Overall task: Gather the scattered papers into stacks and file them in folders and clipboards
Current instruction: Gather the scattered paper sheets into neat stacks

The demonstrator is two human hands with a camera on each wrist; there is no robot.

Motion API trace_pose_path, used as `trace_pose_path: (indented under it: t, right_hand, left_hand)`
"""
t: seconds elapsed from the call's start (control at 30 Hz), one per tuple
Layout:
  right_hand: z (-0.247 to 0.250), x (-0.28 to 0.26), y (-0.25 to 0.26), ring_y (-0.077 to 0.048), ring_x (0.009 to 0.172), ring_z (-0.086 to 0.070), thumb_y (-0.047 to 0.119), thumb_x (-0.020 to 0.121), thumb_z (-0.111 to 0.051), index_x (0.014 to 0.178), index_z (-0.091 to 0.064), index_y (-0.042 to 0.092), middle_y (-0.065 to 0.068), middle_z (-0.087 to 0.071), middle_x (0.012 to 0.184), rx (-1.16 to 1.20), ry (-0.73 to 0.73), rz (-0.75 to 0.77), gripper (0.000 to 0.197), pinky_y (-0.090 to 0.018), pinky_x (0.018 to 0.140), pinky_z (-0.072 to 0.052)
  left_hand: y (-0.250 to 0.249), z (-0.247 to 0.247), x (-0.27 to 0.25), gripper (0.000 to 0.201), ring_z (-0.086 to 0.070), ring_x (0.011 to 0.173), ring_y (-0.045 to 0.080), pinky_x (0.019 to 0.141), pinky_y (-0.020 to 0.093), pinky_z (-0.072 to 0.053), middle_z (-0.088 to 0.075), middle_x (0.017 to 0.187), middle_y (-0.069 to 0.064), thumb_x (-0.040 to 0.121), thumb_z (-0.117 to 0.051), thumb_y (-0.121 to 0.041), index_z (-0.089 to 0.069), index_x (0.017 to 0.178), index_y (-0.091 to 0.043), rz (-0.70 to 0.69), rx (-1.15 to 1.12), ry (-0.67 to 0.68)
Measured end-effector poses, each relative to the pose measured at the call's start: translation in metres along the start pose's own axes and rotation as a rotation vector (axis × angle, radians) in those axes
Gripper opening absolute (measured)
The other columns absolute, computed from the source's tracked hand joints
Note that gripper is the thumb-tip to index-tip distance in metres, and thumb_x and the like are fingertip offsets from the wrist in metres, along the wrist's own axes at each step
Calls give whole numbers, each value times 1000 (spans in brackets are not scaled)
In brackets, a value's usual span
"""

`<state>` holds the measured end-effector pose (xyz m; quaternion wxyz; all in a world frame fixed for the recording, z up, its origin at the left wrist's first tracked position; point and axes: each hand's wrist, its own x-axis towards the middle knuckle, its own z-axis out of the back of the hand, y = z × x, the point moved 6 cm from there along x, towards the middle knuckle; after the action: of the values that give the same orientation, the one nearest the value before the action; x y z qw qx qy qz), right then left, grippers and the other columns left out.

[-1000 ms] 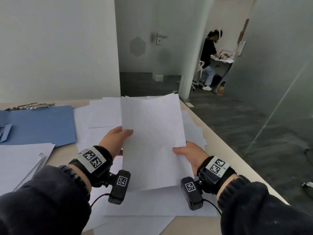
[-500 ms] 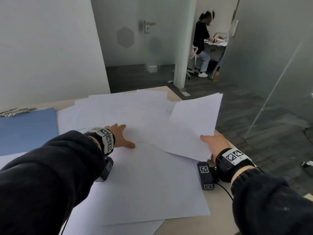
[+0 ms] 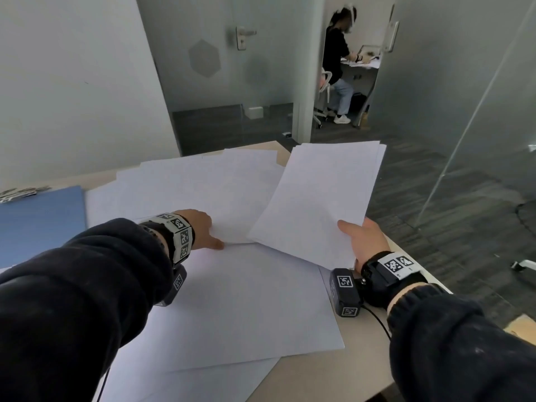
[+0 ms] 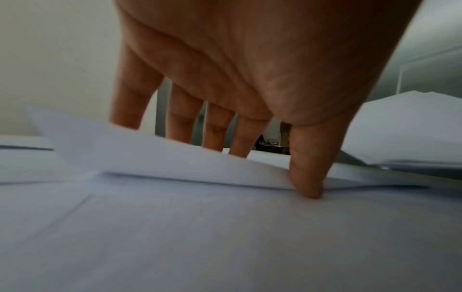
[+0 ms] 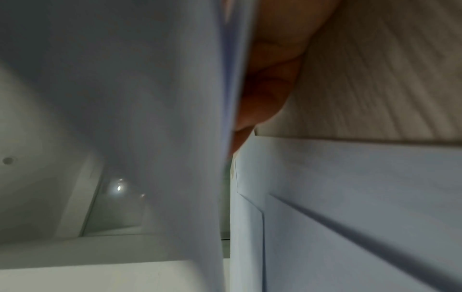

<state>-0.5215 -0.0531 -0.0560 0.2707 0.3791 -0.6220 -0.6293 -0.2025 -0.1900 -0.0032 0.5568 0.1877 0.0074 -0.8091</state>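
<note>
Sheet being lifted: loose sheet [image 4: 155, 158] lies low in the left-wrist view, its near edge raised off the sheets under it, thumb tip at that edge and four fingers over its top.
Left hand: left hand [image 3: 200, 229], centre-left of the head view, has thumb and fingers closing on that edge; the pinch looks only just started, so I judge the sheet is not yet fully caught.
Held stack: held stack [image 3: 319, 198] sits right of centre in the head view, tilted up off the table, its far corners fanned a little.
Right hand: right hand [image 3: 364, 242] grips the stack's near right corner, thumb on top, fingers underneath.
Scattered papers: scattered papers [image 3: 237, 303] overlap across the middle and bottom of the head view, covering most of the table [image 3: 356, 355].
Step, as I judge it: pick up one more sheet and add it to the stack.
How to do it well: slide the thumb further under the raised edge before lifting, so only one sheet comes; pull it toward the stack low and flat, not by a corner, as thin paper creases easily.
Joining: lay it on top, then tap the edges square.
Folder: blue folder [image 3: 40, 221] waits at left edge, with metal clips [image 3: 23, 191] just beyond it.
</note>
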Motion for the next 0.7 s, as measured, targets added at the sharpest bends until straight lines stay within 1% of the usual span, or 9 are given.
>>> trace_pose_path:
  t: [0.1,0.2,0.37,0.43,0.5,0.57,0.6,0.63,0.7]
  right_hand:
    - [8,0,-1,-34,99,-69,8,94,-61,100,-71,21,-6,-75,101,85,-37,-37,17,-54,94,-53]
    - [14,0,-2,-33,100,-69,14,93,-65,102,-71,23,-5,-75,105,131,-64,-63,14,-55,96,-52]
    - [11,-2,2,-33,102,-68,13,94,-64,98,-69,22,-5,-74,106,117,-48,-38,12,-56,99,-51]
    - [11,-3,2,-33,104,-68,14,93,-64,98,-69,22,-5,-74,106,106,-43,-40,11,-56,100,-50]
    - [12,-3,2,-33,103,-69,17,91,-66,98,-70,23,-4,-75,105,86,-38,-36,10,-57,100,-50]
    - [13,-2,1,-33,101,-69,23,84,-69,97,-70,25,-3,-76,104,58,-41,-36,13,-57,99,-51]
    - [13,-2,1,-33,101,-70,26,80,-70,97,-70,25,-2,-76,104,45,-39,-38,17,-57,99,-51]
    - [13,0,0,-33,100,-70,30,75,-70,97,-70,25,-2,-76,104,39,-32,-35,22,-57,98,-52]
    - [14,0,0,-33,99,-70,34,69,-71,97,-69,25,-3,-76,103,33,-29,-40,30,-57,97,-52]
  left_hand:
    - [-1,7,-14,44,-54,124,21,102,33,-44,-57,135,-6,95,-46,-50,-57,132,-30,-60,52,-32]
    - [-2,11,-26,30,-62,105,21,92,33,-52,-67,116,-5,93,-44,-33,-66,113,-29,-126,95,-81]
    - [-3,9,-48,28,-58,113,15,99,36,-48,-60,125,-18,86,-50,-34,-64,110,-32,-196,1,-52]
    - [-9,3,-63,23,-60,105,14,94,37,-51,-62,124,-16,75,-53,-37,-59,96,-34,-254,13,3]
    - [-17,-7,-81,23,-62,98,15,90,38,-53,-63,122,-14,69,-56,-36,-54,92,-34,-300,13,83]
    - [-28,-14,-97,30,-63,96,15,87,38,-54,-58,127,-16,70,-63,-38,-50,97,-36,-349,10,136]
    - [-34,-17,-104,41,-62,97,14,88,37,-53,-53,132,-18,70,-67,-45,-47,105,-39,-360,-2,158]
    - [-38,-21,-108,61,-60,104,13,92,37,-51,-45,140,-19,67,-72,-57,-42,119,-43,-374,-13,185]
    - [-43,-29,-115,107,-45,133,14,110,42,-38,-17,159,-22,53,-74,-76,-20,142,-52,-389,0,260]
